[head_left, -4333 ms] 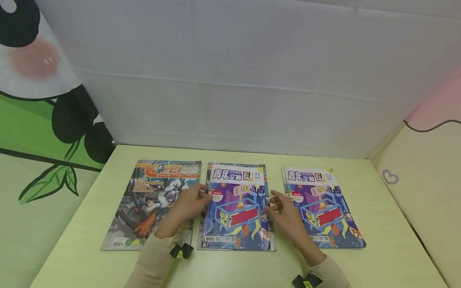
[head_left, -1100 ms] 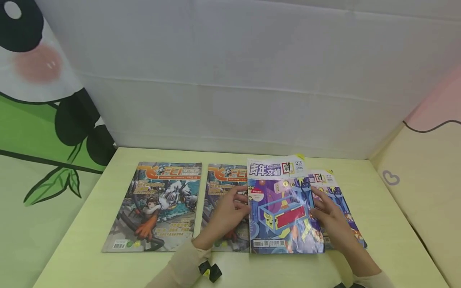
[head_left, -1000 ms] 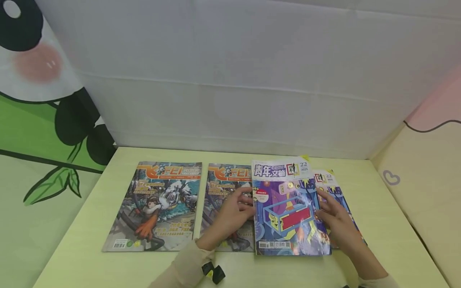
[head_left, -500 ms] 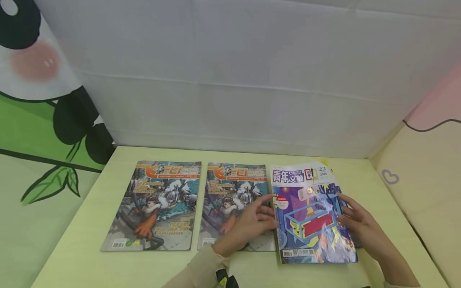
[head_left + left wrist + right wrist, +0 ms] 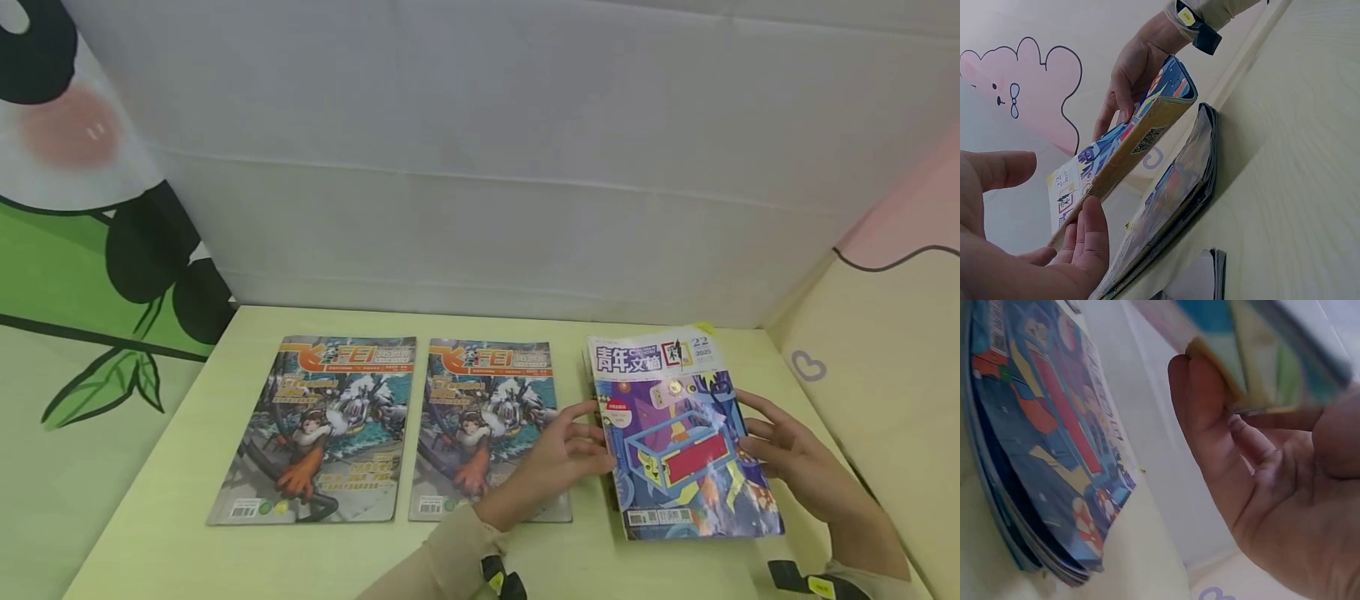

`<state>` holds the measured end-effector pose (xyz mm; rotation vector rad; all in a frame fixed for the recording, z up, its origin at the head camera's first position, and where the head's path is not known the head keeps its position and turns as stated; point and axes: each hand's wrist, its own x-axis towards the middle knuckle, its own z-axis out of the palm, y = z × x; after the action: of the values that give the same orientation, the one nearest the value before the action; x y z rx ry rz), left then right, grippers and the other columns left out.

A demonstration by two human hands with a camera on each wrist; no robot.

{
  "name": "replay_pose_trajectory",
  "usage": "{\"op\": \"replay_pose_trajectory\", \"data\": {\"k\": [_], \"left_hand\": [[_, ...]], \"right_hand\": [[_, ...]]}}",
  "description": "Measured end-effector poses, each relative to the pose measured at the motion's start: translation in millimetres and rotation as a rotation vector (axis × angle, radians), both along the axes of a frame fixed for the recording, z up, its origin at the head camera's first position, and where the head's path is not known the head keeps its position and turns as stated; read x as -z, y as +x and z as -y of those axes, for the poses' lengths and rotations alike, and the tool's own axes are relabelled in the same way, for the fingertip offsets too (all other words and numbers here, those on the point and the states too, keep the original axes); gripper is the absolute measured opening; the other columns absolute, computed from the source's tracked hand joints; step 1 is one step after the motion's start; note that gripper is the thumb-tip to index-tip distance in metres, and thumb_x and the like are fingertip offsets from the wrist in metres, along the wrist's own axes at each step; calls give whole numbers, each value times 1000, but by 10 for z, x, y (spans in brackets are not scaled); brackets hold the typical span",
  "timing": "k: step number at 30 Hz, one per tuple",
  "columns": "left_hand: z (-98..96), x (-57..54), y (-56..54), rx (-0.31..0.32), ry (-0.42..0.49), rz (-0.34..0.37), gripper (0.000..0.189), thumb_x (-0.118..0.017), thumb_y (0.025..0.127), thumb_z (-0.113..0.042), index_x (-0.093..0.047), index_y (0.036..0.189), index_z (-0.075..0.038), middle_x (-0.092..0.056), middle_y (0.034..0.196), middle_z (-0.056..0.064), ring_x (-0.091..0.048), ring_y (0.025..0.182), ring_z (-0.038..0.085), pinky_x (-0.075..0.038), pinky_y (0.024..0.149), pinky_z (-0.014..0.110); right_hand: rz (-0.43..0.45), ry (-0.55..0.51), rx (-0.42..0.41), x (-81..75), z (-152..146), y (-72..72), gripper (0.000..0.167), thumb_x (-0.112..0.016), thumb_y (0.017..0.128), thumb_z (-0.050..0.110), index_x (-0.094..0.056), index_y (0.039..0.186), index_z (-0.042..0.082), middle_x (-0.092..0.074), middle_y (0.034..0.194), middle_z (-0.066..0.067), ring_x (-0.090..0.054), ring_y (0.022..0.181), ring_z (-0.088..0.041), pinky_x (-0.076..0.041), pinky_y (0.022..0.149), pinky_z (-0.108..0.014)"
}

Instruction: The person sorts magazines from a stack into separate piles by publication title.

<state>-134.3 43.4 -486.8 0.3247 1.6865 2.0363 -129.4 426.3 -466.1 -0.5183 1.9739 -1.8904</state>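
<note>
A purple-and-blue magazine (image 5: 678, 450) with a white title band is held between my two hands over a pile of matching magazines (image 5: 1054, 425) at the right of the table. In the left wrist view a gap shows between it and the pile. My left hand (image 5: 566, 454) has its curled fingertips (image 5: 1092, 219) at the spine, with the thumb standing apart. At the opposite edge my right hand (image 5: 795, 454) grips the magazine, fingers (image 5: 1210, 394) curled at its underside. The held magazine hides most of the pile in the head view.
Two grey magazines with orange titles, the left one (image 5: 315, 433) and the middle one (image 5: 480, 417), lie side by side on the pale yellow table (image 5: 187, 550). A white cloth wall (image 5: 480, 208) rises behind the table, and a printed panel (image 5: 892, 358) stands at the right.
Both hands have carried the purple magazine rightward from the middle stack to over the right pile. The middle grey magazine's cover now shows, and my left forearm overlaps its lower right corner.
</note>
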Motion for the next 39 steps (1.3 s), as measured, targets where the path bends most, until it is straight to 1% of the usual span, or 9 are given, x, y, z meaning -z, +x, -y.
{"op": "replay_pose_trajectory", "data": {"k": [3, 9, 13, 18, 24, 26, 32, 36, 39], "left_hand": [[-39, 21, -21, 13, 30, -9, 75, -78, 100, -4, -45, 167, -13, -69, 137, 8, -68, 115, 15, -58, 100, 35], [-104, 81, -55, 56, 99, -9, 69, -71, 106, -3, -42, 168, -7, -65, 153, 16, -66, 123, 15, -58, 104, 34], [-170, 97, -60, 53, 119, 30, 67, -69, 106, -1, -42, 168, -5, -64, 154, 19, -69, 122, 18, -62, 101, 34], [-217, 128, -75, 42, 117, 82, 66, -69, 108, -4, -43, 168, -7, -62, 157, 18, -70, 127, 28, -62, 102, 37], [-247, 205, -125, 43, 139, 144, 66, -68, 109, -10, -41, 169, -6, -52, 166, 20, -66, 136, 35, -58, 112, 44], [-250, 220, -134, 40, 145, 155, 67, -68, 109, -10, -40, 169, -5, -50, 167, 22, -66, 136, 35, -57, 113, 45], [-238, 254, -151, 27, 133, 179, 67, -69, 109, -11, -40, 168, -4, -49, 167, 24, -70, 127, 34, -56, 113, 48], [-240, 264, -169, 15, 156, 199, 67, -71, 107, -9, -42, 167, -4, -51, 165, 25, -69, 129, 34, -57, 112, 47], [-234, 267, -174, 10, 165, 212, 68, -71, 106, -7, -42, 167, -3, -50, 165, 24, -69, 129, 36, -58, 111, 46]], "right_hand": [[11, -17, 17, 6, -81, -28, 73, -31, 114, -13, -41, 171, 32, -74, 142, 5, -79, 113, -19, -68, 83, -37], [29, 21, 86, -3, -200, -40, 72, -34, 115, -11, -46, 168, 36, -73, 140, 11, -79, 110, -16, -68, 83, -33], [36, 30, 124, 54, -242, -49, 69, -35, 116, -8, -47, 168, 36, -74, 138, 12, -79, 109, -15, -67, 83, -32], [30, 11, 149, 152, -245, -71, 67, -35, 117, -8, -48, 166, 36, -75, 135, 11, -78, 106, -14, -65, 82, -29], [-21, 82, 192, 235, -151, -118, 64, -39, 117, -5, -43, 169, 32, -75, 132, 13, -76, 101, -12, -63, 77, -28], [-13, 106, 219, 250, -111, -130, 62, -41, 118, -3, -43, 169, 32, -76, 129, 12, -76, 98, -12, -63, 75, -28], [28, 172, 280, 278, -16, -152, 58, -44, 119, 2, -43, 170, 29, -76, 123, 12, -75, 93, -13, -63, 72, -28], [46, 189, 302, 293, 5, -148, 55, -45, 119, 4, -45, 167, 29, -77, 119, 10, -77, 90, -14, -64, 70, -29], [53, 234, 314, 310, 11, -146, 52, -46, 119, 4, -45, 166, 26, -77, 116, 9, -77, 89, -15, -65, 71, -29]]}}
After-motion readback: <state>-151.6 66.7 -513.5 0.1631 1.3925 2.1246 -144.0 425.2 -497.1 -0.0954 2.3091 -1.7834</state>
